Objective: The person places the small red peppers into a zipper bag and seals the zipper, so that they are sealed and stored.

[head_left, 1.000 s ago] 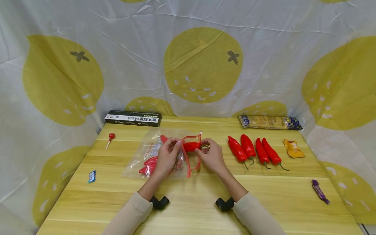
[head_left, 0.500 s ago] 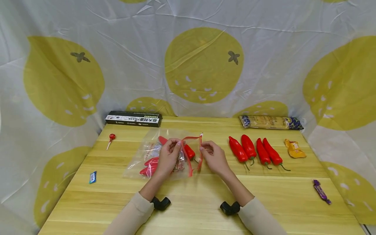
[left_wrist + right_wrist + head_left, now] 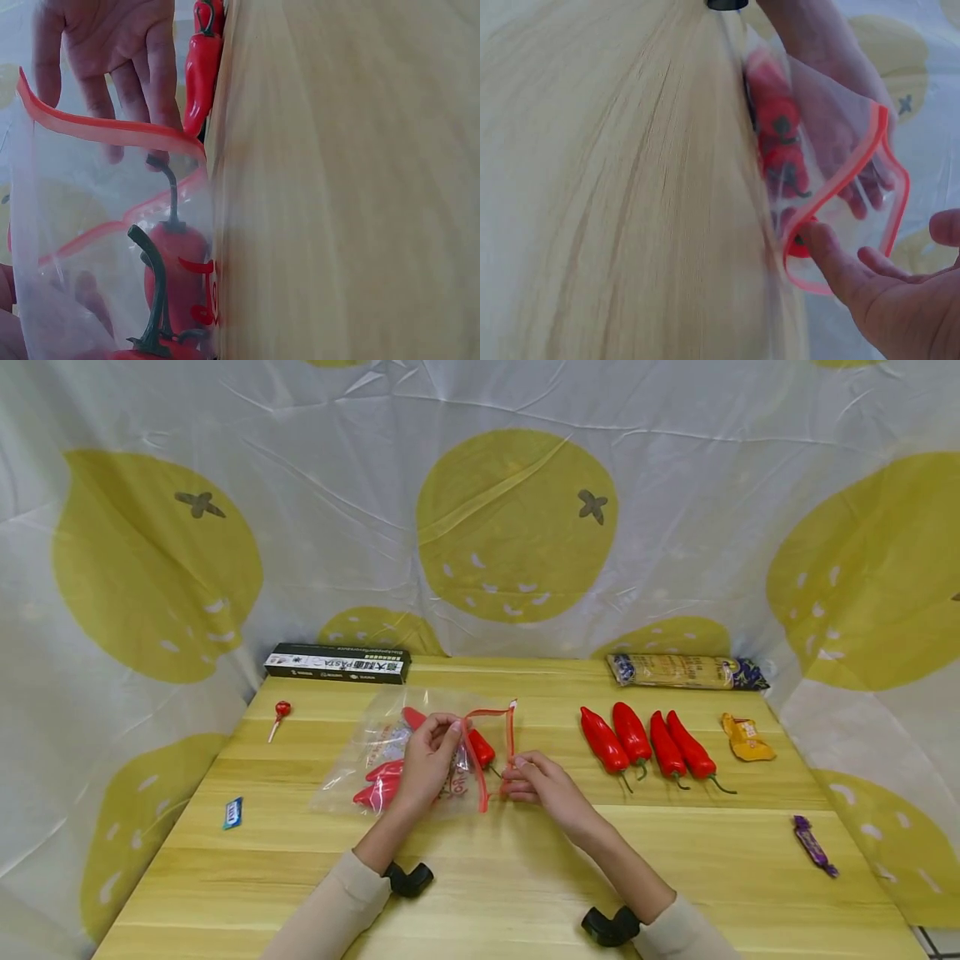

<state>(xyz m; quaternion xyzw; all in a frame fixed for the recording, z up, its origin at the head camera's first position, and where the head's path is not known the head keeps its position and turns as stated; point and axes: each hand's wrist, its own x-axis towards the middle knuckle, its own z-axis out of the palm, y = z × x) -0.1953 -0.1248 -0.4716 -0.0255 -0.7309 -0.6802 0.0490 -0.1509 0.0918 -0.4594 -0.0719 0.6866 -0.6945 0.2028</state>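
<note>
A clear plastic zip bag [image 3: 348, 772] with a red zip edge lies on the table, its mouth spread toward the right. Inside are several red chili peppers [image 3: 382, 789]; one pepper [image 3: 482, 748] lies just within the mouth, its green stem pointing out. My left hand [image 3: 426, 767] pinches the bag's rim between thumb and fingers. At the mouth, my right hand [image 3: 551, 789] holds nothing, and its extended fingers reach the red edge. The left wrist view shows these fingers [image 3: 161, 75] hanging over the opening. In the right wrist view, a fingertip overlaps the zip edge [image 3: 840, 180].
Several loose red peppers [image 3: 632, 731] lie in a row to the right. Behind are a black pasta box [image 3: 337, 663] and a packet of noodles [image 3: 686, 672]. A lollipop [image 3: 281, 718], a blue sweet [image 3: 233, 812], a yellow packet [image 3: 747, 738] and a purple candy [image 3: 813, 846] lie around.
The pepper my right hand held has been let go inside the bag's mouth. My right hand has drawn back and moved down toward the lower rim; the left hand stays put.
</note>
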